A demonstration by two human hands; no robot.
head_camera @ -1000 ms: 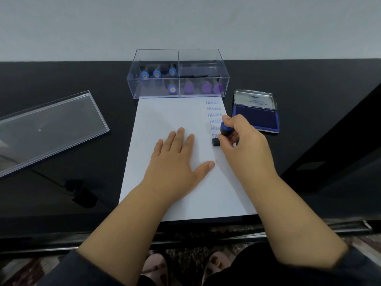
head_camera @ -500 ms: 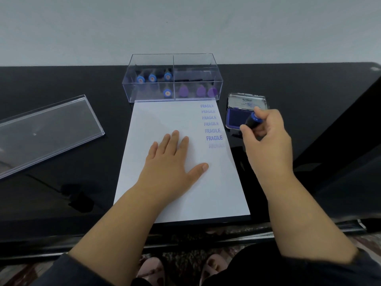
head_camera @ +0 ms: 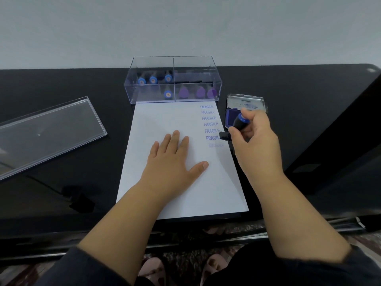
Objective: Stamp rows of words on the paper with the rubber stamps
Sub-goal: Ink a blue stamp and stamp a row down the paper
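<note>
- Six clear "FRAGILE" prints run down the right edge of the white paper (head_camera: 169, 120), with a seventh, faint and blurred mark below them.
- The paper lies on the black surface (head_camera: 288, 120), its far edge against a clear box (head_camera: 173, 79).
- The left hand (head_camera: 175, 162) lies flat on the paper, fingers straight and spread, palm down.
- The right hand (head_camera: 255, 139) grips a rubber stamp (head_camera: 237, 124) by its blue handle; the black base points down and left, over the paper's right edge beside the sixth print. Whether it touches the paper cannot be told.
- The open ink pad (head_camera: 232, 116) sits just right of the paper, partly behind the right hand, its lid raised.
- The box holds more stamps, blue-capped on the left and purple on the right.
- A clear lid (head_camera: 47, 131) lies well apart to the left.
</note>
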